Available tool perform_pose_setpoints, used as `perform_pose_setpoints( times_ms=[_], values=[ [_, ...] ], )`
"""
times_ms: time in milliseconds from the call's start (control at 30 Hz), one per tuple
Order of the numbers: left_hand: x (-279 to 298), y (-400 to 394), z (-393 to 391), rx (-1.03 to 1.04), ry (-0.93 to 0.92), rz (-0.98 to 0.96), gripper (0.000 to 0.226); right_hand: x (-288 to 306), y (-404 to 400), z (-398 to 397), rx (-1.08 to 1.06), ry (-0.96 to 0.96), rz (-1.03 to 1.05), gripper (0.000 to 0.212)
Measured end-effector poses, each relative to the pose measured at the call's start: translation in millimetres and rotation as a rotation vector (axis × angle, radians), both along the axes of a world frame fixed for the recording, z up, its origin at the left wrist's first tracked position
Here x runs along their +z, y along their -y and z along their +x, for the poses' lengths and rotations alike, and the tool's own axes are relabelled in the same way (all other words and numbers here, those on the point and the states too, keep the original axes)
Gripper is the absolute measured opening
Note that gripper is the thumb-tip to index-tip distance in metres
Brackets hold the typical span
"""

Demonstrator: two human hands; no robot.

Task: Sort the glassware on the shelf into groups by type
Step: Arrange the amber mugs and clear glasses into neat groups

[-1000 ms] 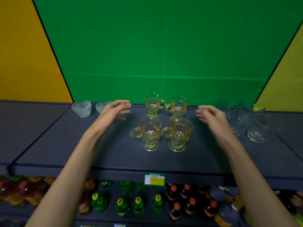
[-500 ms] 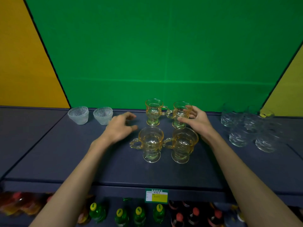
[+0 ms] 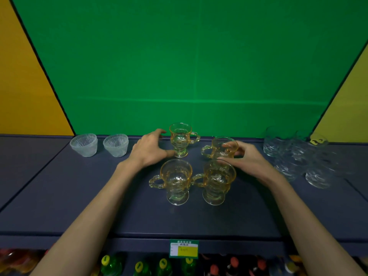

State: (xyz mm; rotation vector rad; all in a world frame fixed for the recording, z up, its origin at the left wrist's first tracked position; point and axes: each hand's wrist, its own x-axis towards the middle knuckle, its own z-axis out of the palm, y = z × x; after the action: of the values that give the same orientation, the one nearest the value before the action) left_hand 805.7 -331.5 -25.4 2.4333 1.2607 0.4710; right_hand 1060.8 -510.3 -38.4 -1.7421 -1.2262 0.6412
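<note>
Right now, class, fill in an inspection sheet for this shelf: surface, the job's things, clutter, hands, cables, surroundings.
Surface: dark shelf, bare at the front.
Job's things: four amber mugs in a square: back left mug, back right mug, front left mug, front right mug. Two frosted bowls at back left. Clear glasses clustered at right, count unclear.
Clutter: nothing seen.
Hands: left hand touches the back left mug's base, fingers relaxed. Right hand grips the back right mug.
Cables: nothing seen.
Surroundings: green backdrop, yellow side panels, price tag on the shelf edge, bottles on the shelf below.
</note>
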Motion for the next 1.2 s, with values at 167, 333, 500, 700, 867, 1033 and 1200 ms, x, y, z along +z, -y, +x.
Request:
perform_pose_setpoints(
  times_ms=[167,333,500,700,867,1033,1200],
  values=[
    [3,-3,18,-0.025,0.195,-0.097,0.114,1,4,-1,0.014,0.054,-0.005,0.054],
    [2,-1,34,0.004,0.265,-0.100,0.080,4,7,-2,0.033,0.054,-0.016,0.054],
    [2,-11,21,-0.092,0.343,-0.308,0.052,4,6,-2,0.042,0.032,-0.013,0.051],
    [1,-6,-6,-0.138,0.676,-0.692,0.080,5,2,-7,0.047,0.030,-0.006,0.046],
    [22,14,19,-0.029,0.362,-0.410,0.094,7,-2,-10,0.065,0.017,-0.004,0.051],
    [22,8,27,0.082,0.351,-0.253,0.067,7,0,-7,0.107,-0.029,0.003,0.054],
    [19,4,5,-0.107,0.469,-0.516,0.057,4,3,-3,0.114,-0.085,0.021,0.053]
  ],
)
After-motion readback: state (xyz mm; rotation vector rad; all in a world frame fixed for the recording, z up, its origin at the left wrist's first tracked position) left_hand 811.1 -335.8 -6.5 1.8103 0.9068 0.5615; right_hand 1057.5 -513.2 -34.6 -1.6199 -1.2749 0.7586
